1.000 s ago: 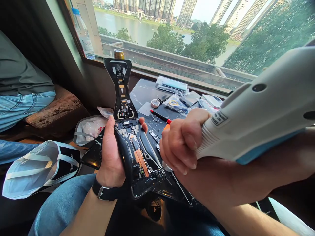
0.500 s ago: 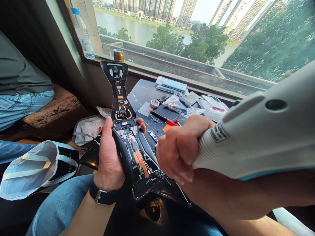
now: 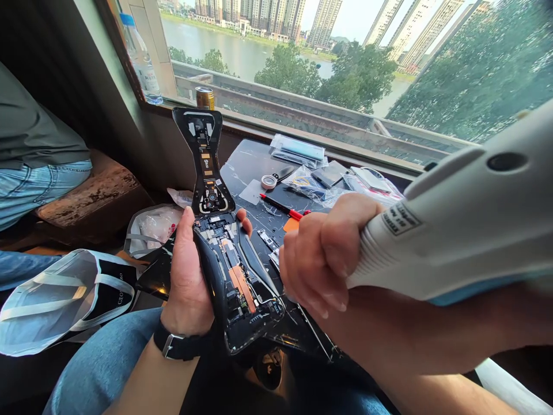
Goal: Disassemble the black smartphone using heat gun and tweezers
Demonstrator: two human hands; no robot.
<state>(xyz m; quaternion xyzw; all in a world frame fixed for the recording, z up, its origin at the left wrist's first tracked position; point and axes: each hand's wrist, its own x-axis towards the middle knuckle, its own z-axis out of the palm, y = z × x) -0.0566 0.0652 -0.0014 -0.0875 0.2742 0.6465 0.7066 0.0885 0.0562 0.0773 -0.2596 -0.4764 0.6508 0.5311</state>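
My left hand [image 3: 190,276], with a black-strapped watch [image 3: 181,344] on its wrist, is wrapped around an opened black handheld electronic device [image 3: 242,282]. Bare circuit boards and a copper strip show in its lower body. Its narrow-waisted cover [image 3: 206,164] stands up from the far end, inner side towards me. My right hand [image 3: 322,251] closes round the ribbed narrow end of a large light-grey handheld appliance [image 3: 466,225] with a label and a light-blue underside. That hand is just right of the opened device; any contact between them cannot be made out.
A dark marbled table [image 3: 242,158] bears a red-and-black pen [image 3: 280,206], a roll of tape [image 3: 268,182], bagged parts [image 3: 302,178] and small boards [image 3: 268,239]. A bottle [image 3: 142,63] and can [image 3: 204,98] stand by the window. Open bag [image 3: 52,305] and seated person [image 3: 38,127] are left.
My right hand and the grey appliance have shifted slightly right, away from the opened device. The device and my left hand sit slightly further left in view, still gripped.
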